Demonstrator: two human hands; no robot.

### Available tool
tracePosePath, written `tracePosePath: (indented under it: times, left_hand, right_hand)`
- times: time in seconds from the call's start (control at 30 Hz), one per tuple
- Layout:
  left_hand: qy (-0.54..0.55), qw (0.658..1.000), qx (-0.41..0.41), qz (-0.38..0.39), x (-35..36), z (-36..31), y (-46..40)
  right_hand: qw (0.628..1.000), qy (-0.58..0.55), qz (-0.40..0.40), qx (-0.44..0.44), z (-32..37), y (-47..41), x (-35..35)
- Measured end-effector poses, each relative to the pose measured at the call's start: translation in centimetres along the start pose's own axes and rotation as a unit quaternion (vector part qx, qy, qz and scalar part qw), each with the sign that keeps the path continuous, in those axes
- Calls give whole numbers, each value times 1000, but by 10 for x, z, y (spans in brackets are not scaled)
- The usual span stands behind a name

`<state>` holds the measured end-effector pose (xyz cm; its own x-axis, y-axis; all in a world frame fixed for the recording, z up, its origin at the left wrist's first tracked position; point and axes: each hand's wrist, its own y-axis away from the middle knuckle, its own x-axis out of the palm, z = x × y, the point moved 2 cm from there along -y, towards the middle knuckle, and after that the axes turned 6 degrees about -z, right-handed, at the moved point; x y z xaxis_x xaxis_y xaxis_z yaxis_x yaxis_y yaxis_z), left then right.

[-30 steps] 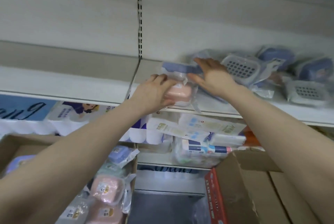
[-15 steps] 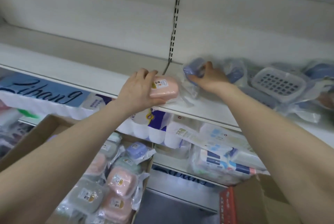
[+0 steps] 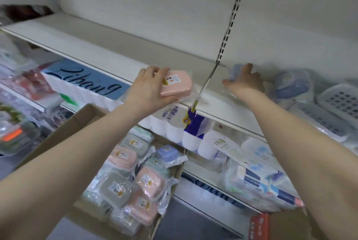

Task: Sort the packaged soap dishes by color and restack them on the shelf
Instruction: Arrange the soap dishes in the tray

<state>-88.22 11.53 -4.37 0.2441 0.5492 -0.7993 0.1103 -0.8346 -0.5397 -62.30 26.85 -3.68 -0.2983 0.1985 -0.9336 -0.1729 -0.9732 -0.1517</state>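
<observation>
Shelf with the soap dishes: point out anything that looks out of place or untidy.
The packaged dishes at the right of the shelf lie in a loose jumble, blue dishes mixed with white slotted ones, tilted, not stacked. One pink dish is in the left hand, apart from that pile. No damage shows.
</observation>
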Motion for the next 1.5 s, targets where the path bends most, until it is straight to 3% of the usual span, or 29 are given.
tracePosePath:
  times: [0.17,0.33,0.53,0.8,0.93,1.03,1.27,1.5]
  left_hand:
    - [13,999,-18,-44,-22,35,16]
    - [21,996,-37,-76,-41,109,38]
    - [40,997,-51,-47,-50,218,65]
    - [30,988,-130,83,-31,373,128]
    - [24,969,-162,184,-7,411,172]
    - [26,960,-139,241,11,430,199]
    - [6,950,-108,294,52,466,216]
    - [-34,939,-86,332,86,480,224]
  right_hand:
    - [991,-84,-98,-24,6,16,-4]
    - [945,-154,-201,-210,57,69,-6]
    - [929,-158,-134,-307,155,159,27]
    - [878,-64,-73,-469,252,253,143]
    - [913,-40,32,-405,265,273,218]
    - [925,4,106,-364,268,268,268]
    - [901,145,150,-381,303,230,352]
    - [881,155,219,-390,312,233,421]
